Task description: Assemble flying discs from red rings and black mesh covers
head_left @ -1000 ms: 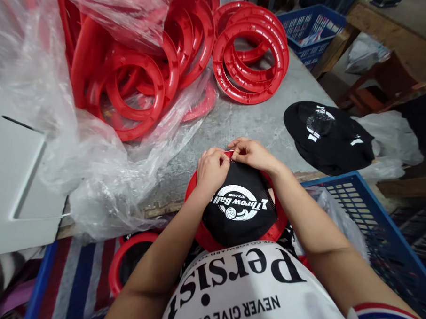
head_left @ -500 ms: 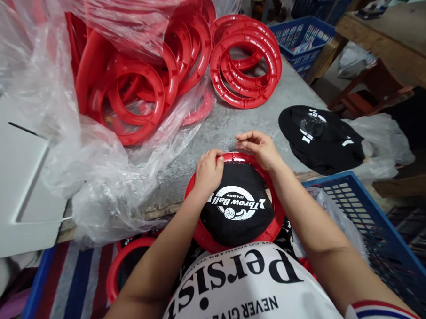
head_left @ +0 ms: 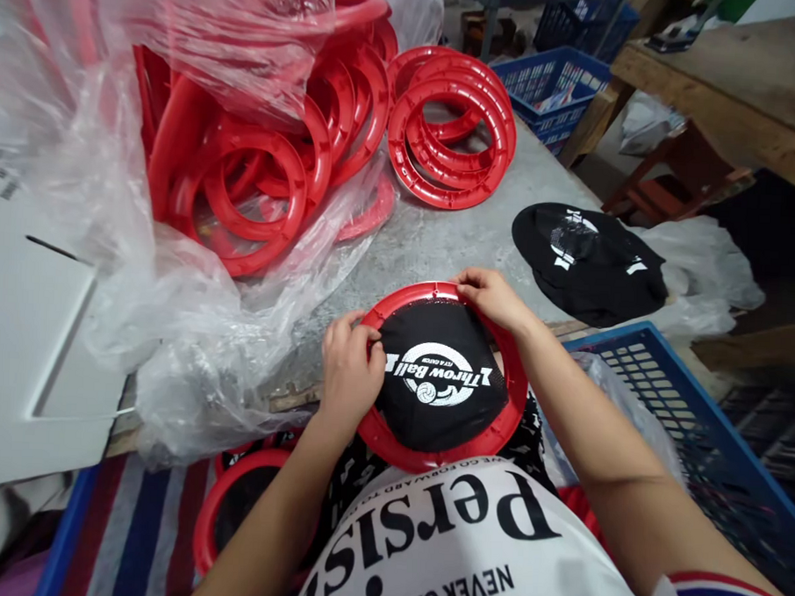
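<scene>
- Moved left hand (head_left: 351, 371) down along red ring (head_left: 516, 387); brought right hand (head_left: 499, 302) back onto upper-right rim.
- Held now from two sides, likely steadier than by one hand.
- Left fingers closed on left rim; right thumb and fingers pinching the top.
- Ring at near edge of table (head_left: 432, 247), above lap, with printed black cloth (head_left: 442, 326) across its opening.

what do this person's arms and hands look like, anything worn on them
Both the left hand and the right hand are bare, no gloves. The forearms are uncovered too. The one sleeve in view, on the right arm, is white, edged with red and blue bands.
</scene>
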Demonstrator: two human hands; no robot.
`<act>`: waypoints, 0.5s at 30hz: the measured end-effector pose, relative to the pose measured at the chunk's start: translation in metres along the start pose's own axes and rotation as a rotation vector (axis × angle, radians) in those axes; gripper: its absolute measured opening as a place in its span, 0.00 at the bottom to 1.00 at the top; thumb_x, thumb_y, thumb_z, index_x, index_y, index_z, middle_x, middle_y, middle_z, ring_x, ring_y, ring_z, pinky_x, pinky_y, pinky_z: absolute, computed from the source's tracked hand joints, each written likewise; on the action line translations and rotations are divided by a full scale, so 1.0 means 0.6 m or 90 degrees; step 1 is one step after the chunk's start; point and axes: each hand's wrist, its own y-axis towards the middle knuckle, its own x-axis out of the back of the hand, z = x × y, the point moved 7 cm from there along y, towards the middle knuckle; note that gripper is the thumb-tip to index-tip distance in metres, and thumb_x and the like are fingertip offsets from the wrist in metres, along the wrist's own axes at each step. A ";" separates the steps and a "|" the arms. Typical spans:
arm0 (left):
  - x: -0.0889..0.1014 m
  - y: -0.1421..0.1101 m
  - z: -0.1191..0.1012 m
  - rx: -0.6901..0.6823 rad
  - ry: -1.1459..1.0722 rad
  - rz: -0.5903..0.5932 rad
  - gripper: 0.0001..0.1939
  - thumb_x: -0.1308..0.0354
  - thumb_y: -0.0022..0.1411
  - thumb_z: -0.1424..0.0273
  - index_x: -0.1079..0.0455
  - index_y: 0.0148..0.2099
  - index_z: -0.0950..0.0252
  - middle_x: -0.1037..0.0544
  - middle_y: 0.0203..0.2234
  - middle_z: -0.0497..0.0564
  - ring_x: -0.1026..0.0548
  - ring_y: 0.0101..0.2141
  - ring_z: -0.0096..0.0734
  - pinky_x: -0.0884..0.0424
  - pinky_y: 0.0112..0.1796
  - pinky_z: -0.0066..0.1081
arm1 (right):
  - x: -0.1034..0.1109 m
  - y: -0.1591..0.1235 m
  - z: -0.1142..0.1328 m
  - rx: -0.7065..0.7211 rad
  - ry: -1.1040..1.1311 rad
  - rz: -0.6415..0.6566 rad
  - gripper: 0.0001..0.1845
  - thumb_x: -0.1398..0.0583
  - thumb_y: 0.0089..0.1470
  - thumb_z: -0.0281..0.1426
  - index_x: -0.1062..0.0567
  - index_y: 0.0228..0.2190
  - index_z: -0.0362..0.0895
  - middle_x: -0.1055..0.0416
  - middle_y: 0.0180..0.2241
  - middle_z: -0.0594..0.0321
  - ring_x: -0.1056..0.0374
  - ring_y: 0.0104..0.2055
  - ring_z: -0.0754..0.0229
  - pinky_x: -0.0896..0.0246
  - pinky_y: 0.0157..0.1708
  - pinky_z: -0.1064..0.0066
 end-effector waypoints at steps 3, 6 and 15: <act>0.004 -0.031 0.000 -0.043 0.093 0.030 0.05 0.45 0.63 0.72 0.27 0.37 0.65 0.28 0.55 0.63 0.32 0.59 0.53 0.35 0.59 0.52 | 0.029 0.000 -0.024 -0.038 0.028 -0.082 0.10 0.43 0.51 0.30 0.21 0.33 0.41 0.22 0.34 0.59 0.30 0.35 0.58 0.36 0.41 0.66; 0.001 -0.031 -0.001 -0.066 0.170 0.047 0.10 0.46 0.67 0.68 0.24 0.41 0.65 0.30 0.58 0.64 0.35 0.61 0.56 0.37 0.59 0.54 | 0.048 -0.014 -0.041 -0.051 0.006 -0.092 0.12 0.44 0.52 0.30 0.22 0.35 0.42 0.21 0.35 0.58 0.29 0.36 0.57 0.35 0.40 0.66; -0.045 0.037 0.001 -0.037 0.169 0.141 0.19 0.46 0.68 0.63 0.26 0.55 0.65 0.42 0.69 0.66 0.43 0.67 0.61 0.41 0.62 0.60 | 0.044 -0.132 -0.042 0.032 -0.342 -0.045 0.11 0.44 0.52 0.28 0.24 0.37 0.44 0.22 0.36 0.54 0.31 0.41 0.50 0.39 0.41 0.63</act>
